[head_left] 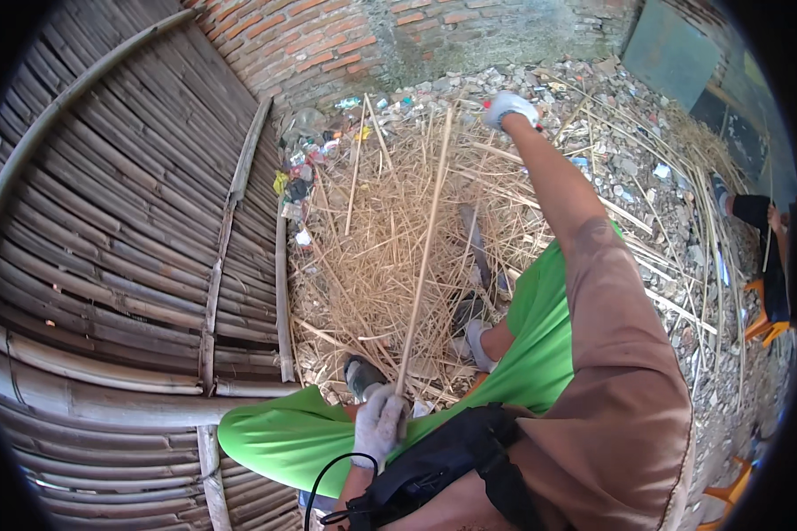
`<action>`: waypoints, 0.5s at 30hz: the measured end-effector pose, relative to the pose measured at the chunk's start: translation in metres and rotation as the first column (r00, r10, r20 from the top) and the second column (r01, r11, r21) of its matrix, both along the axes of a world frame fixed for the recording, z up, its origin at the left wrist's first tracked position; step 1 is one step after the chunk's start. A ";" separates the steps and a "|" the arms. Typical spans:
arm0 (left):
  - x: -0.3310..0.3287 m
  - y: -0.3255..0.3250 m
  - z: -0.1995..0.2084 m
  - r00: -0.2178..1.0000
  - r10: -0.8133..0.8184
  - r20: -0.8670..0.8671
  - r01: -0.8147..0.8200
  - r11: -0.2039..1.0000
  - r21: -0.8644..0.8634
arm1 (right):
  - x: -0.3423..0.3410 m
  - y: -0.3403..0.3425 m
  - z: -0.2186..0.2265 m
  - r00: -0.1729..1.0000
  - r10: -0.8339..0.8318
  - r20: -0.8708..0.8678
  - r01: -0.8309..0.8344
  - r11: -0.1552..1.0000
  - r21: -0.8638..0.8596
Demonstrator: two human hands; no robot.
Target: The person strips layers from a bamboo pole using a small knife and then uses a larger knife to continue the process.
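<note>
strip (426, 243) in left hand (381, 423): one

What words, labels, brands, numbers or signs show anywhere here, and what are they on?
None can be read.
Litter by the wall, such as the yellow scrap: too small and blurred to tell whether anything is printed on it.
Long stick in the left hand, black bag, brick wall: no lettering that I can make out.

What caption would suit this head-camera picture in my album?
Gloved left hand gripping a long pale strip above straw-like scraps, gloved right hand outstretched toward a brick wall.
</note>
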State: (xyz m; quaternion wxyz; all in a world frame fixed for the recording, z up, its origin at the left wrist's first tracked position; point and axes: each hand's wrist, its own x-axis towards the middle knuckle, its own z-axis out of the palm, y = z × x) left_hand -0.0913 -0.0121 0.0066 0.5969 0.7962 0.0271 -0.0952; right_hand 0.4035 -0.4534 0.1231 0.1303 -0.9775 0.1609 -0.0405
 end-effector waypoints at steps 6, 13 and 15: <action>0.065 -0.023 0.023 0.961 0.141 -0.239 -0.242 0.846 -0.474 | -0.059 0.053 -0.046 0.947 0.311 -0.077 -0.311 0.950 0.013; 0.101 -0.021 0.001 0.952 0.041 -0.304 -0.265 0.611 -0.746 | -0.216 0.201 -0.078 0.702 0.710 -0.051 -0.691 0.696 0.196; 0.103 -0.022 0.000 0.948 0.083 -0.307 -0.280 0.675 -0.683 | -0.239 0.221 -0.083 0.654 0.752 -0.084 -0.727 0.656 0.205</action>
